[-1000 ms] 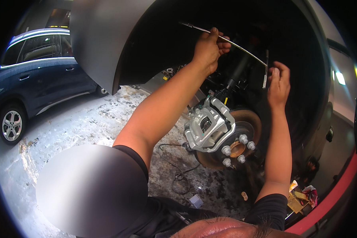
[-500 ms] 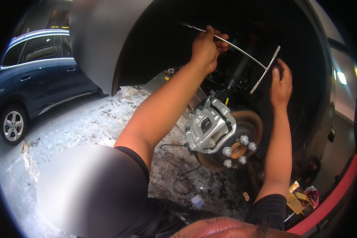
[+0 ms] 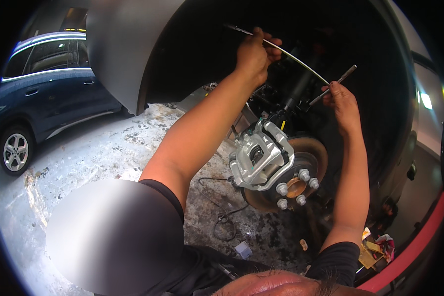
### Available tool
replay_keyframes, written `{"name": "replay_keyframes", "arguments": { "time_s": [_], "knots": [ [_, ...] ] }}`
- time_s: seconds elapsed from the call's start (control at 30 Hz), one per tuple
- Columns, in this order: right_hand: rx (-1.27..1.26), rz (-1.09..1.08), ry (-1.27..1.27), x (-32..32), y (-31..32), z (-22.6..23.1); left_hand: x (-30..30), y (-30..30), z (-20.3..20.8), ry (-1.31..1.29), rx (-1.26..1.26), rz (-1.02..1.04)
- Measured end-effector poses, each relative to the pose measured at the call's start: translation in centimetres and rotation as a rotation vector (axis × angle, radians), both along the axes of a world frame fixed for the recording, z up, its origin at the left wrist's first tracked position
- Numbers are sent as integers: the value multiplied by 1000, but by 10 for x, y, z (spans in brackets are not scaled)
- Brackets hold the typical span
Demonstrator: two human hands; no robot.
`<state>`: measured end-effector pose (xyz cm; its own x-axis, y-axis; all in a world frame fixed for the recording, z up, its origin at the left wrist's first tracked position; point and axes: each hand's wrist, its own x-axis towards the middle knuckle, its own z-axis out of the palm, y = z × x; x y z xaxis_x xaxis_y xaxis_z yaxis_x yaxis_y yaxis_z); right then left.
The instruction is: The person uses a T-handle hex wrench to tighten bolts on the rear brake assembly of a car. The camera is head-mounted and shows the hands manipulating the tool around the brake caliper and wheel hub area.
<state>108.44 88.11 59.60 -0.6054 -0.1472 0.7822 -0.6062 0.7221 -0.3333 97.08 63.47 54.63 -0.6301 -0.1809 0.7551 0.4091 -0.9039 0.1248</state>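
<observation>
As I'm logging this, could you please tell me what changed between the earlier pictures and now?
The right hand has reached left and taken hold of the slim silver metal T-handled tool at its crossbar, whose upper end has swung to the right. The left hand still holds the shaft; the silver metal brake caliper stayed put.

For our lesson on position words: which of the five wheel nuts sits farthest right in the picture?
The wheel nut just below and right of the topmost nut; the other four, that topmost nut included, all sit farther left.
</observation>
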Motion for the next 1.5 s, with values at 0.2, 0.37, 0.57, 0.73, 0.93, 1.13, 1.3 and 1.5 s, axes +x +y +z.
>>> {"name": "replay_keyframes", "arguments": {
  "time_s": [0.2,0.37,0.57,0.73,0.93,1.13,1.3,1.5],
  "knots": [
    [830,-562,1634,-7,8,-15,0,1,0,15,17,-1],
    [987,-775,1691,-31,8,15,5,3,3,15,41,-48],
    [933,-598,1755,-39,-8,30,-21,1,11,97,3,31],
    [1005,-579,1616,-53,5,23,-30,3,6,95,-54,109],
    [1151,-610,1691,-75,-1,27,-39,-4,1,76,-142,206],
    [1086,-466,1799,-64,-7,38,-37,-8,0,137,-140,173],
    [1155,-341,1801,-54,-14,54,-32,-12,3,129,-140,158],
    [887,232,1522,-42,-41,47,-25,-18,-3,113,-181,166]
  ]
}}
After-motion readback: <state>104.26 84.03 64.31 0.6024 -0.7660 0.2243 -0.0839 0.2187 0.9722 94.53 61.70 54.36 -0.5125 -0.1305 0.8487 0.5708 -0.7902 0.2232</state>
